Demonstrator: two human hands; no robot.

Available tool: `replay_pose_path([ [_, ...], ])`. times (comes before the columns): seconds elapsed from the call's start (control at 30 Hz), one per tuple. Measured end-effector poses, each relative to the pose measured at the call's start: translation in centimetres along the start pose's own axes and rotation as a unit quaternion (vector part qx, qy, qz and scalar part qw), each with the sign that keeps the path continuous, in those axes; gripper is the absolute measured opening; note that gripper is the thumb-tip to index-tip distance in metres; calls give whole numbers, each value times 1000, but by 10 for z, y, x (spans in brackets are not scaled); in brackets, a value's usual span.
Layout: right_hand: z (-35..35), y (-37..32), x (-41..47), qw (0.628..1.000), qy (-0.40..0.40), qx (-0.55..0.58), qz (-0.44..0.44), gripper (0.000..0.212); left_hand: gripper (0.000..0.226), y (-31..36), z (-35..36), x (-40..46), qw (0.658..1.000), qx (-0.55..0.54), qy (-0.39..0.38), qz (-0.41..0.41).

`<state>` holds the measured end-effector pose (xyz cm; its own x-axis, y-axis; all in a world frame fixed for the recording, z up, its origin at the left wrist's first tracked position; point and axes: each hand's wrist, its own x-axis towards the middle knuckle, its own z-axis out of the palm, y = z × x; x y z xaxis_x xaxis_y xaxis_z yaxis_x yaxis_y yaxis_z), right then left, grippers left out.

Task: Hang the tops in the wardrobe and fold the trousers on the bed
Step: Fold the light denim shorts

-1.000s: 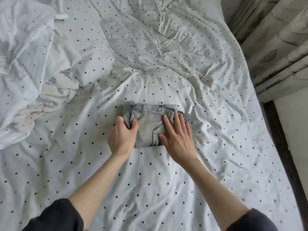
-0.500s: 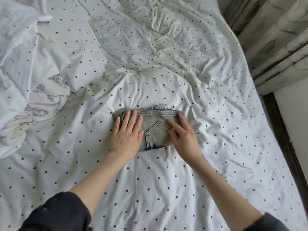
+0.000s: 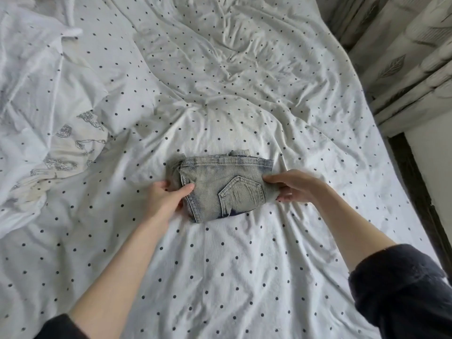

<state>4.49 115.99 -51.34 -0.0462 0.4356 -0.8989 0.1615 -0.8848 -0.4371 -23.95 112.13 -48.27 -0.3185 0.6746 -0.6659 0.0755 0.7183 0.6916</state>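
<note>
Fingers [image 3: 187,188] of both hands pinch the folded jeans [image 3: 220,189] at either end on the bed [image 3: 244,277]. Left of the jeans lies a rumpled duvet [image 3: 49,106]; curtains [image 3: 403,57] hang to their right.

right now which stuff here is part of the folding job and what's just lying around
Part of the job:
- folded jeans, gripped at both ends
- left hand
- right hand
- bed, where they lie

Just lying about:
- crumpled duvet with a printed patch, on the left
- curtain on the right
</note>
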Motion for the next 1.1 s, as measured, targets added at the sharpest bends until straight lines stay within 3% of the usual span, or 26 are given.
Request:
replay_pose_path([
  [0.07, 0, -2, 0, 1000, -15, -19, -2, 37, 26, 9, -5, 6, 992, -11, -89, -90],
  [0.17, 2, -4, -3, 999, -18, -41, -6, 33, 15, 10, -10, 14, 978, -13, -157, -134],
  [0.33, 8, 2, -22, 999, 1, -36, -11, 47, 25, 8, -24, 14, 962, -54, -224, -144],
  [0.53, 6, 31, -75, 994, 86, -47, -48, 18, 29, 8, -22, -15, 937, -60, -305, -156],
  [0.63, -4, 42, -128, 988, 133, 0, -78, 8, 34, 22, -14, -37, 926, -55, -352, -127],
  [0.7, -10, 54, -174, 978, 173, 50, -103, 9, 39, 37, -8, -58, 910, -29, -400, -103],
  [0.8, -16, 85, -249, 957, 230, 113, -136, 12, 28, 58, 4, -98, 883, 19, -466, -53],
  [0.87, -17, 103, -289, 951, 235, 134, -153, 11, 33, 69, 15, -119, 869, 36, -493, -32],
  [1.1, -16, 243, -471, 890, 343, 244, -174, 5, 42, 73, 93, -286, 755, 163, -632, 66],
])
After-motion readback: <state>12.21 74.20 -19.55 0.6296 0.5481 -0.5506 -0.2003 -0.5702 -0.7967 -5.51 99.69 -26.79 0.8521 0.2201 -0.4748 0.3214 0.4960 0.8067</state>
